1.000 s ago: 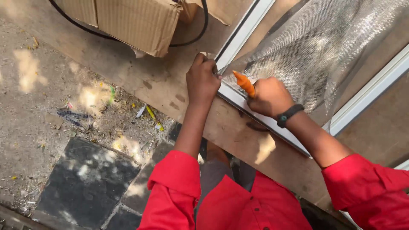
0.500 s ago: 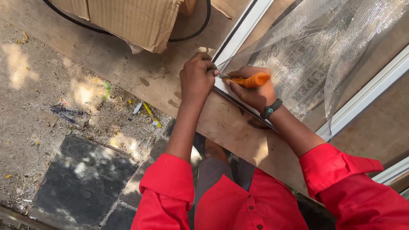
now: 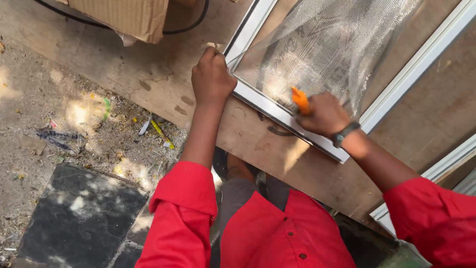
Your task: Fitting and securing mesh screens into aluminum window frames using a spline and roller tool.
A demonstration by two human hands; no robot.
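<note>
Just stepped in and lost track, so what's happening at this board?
A person in a red shirt works on a white window frame lying on a plywood board. The left hand presses the frame's corner, holding down the grey mesh. The right hand grips an orange-handled tool at the frame's lower rail.

Cardboard box (image 3: pixel 126 17) top left, black cable (image 3: pixel 191 26) looped beside it. Dark stone slab (image 3: pixel 79 218) on littered ground (image 3: pixel 44 104).
</note>
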